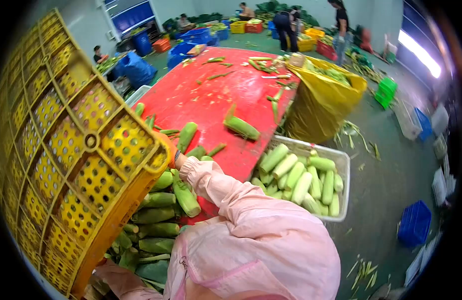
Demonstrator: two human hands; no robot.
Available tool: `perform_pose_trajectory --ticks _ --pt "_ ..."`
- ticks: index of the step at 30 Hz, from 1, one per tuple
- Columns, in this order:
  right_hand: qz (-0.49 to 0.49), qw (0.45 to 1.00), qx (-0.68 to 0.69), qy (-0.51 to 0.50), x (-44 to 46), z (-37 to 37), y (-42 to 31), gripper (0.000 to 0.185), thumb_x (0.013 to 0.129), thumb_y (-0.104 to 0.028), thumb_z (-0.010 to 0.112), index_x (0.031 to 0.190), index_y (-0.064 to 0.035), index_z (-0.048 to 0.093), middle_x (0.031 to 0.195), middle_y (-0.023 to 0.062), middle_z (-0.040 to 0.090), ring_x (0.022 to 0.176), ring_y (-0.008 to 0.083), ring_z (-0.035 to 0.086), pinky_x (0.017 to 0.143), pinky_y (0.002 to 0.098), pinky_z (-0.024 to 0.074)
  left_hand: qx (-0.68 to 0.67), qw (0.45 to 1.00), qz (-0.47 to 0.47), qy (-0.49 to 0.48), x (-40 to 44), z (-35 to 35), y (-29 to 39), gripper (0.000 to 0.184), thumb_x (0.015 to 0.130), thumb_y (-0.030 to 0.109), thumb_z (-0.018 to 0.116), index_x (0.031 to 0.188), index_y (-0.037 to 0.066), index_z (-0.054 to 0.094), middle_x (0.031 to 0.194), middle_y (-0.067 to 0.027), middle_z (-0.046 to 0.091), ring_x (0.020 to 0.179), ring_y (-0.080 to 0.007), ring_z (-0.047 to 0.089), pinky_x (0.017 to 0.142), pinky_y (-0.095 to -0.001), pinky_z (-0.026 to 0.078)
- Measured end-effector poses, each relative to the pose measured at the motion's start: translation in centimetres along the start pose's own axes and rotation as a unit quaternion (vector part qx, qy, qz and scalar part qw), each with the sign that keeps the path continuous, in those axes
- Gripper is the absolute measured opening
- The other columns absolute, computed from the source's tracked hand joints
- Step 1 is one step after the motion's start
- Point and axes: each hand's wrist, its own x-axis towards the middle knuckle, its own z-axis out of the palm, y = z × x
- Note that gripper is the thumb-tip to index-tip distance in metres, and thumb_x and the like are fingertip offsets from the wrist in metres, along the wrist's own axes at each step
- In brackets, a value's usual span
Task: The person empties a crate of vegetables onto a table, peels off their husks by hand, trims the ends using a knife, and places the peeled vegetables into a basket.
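Observation:
A yellow plastic crate [86, 135] is tilted steeply on the left, its perforated, ribbed bottom facing me. My right hand [175, 151], in an orange glove, grips the crate's upper right edge. At the crate's lower edge is my left hand [102, 262], mostly hidden behind it; its sleeve reaches in from below. Corn ears in green husks [158, 215] lie heaped beside and under the crate, some reaching onto the red table [211, 105]. One partly husked corn ear [242, 128] lies apart on the tabletop.
A white crate [342, 200] of trimmed corn ears stands right of the table. Behind it is a yellow bag [316, 102] stuffed with husks. Husk scraps litter the table and floor. A blue basket [414, 223] sits at right. Several people work among crates at the back.

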Motion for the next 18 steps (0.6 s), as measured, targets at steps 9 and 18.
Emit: perform_pose_trajectory --ticks 9,18 --pt "0.022 0.956 0.092 0.279 -27.0 -5.3 -2.9 0.038 0.096 -0.027 0.052 0.125 -0.0039 0.06 0.119 0.0037 0.063 0.109 0.0133 0.056 0.096 0.0291 0.0444 -0.084 0.982 -0.068 -0.155 -7.9 4.6 2.3 0.04 0.1 0.02 0.043 0.134 0.0 0.048 0.128 -0.0101 0.057 0.11 -0.0234 0.058 0.094 -0.038 0.048" --pt "-0.084 0.845 0.143 0.509 -52.3 -9.1 -10.2 0.045 0.096 -0.036 0.049 0.126 -0.0042 0.058 0.12 0.0058 0.063 0.109 0.0171 0.057 0.096 0.0307 0.0451 -0.242 0.848 -0.262 -0.391 -19.2 19.9 2.8 0.038 0.1 0.018 0.044 0.133 0.0 0.049 0.125 -0.0096 0.059 0.106 -0.022 0.062 0.09 -0.0362 0.052"
